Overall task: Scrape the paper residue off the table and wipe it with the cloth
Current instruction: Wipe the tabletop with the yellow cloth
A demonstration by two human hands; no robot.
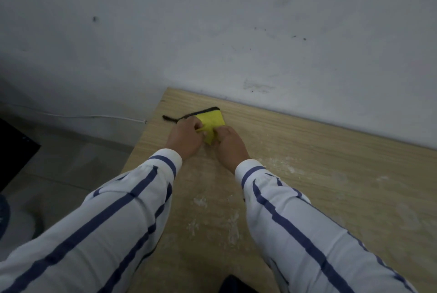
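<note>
A yellow cloth (pixel 211 122) with a black edge lies near the far left corner of the light wooden table (pixel 331 174). My left hand (pixel 185 138) pinches the cloth's left side, and my right hand (pixel 230 145) grips its near right part. Both hands rest close together on the cloth. Whitish paper residue (pixel 201 201) marks the tabletop nearer to me, between my sleeves, with more residue smeared to the right (pixel 289 167). No scraper is in view.
A grey-white wall (pixel 236 32) runs along the table's far edge. The table's left edge drops to a tiled floor (pixel 71 162), where a thin white cable (pixel 94 116) runs along the wall base. A dark object (pixel 14 151) stands at the far left.
</note>
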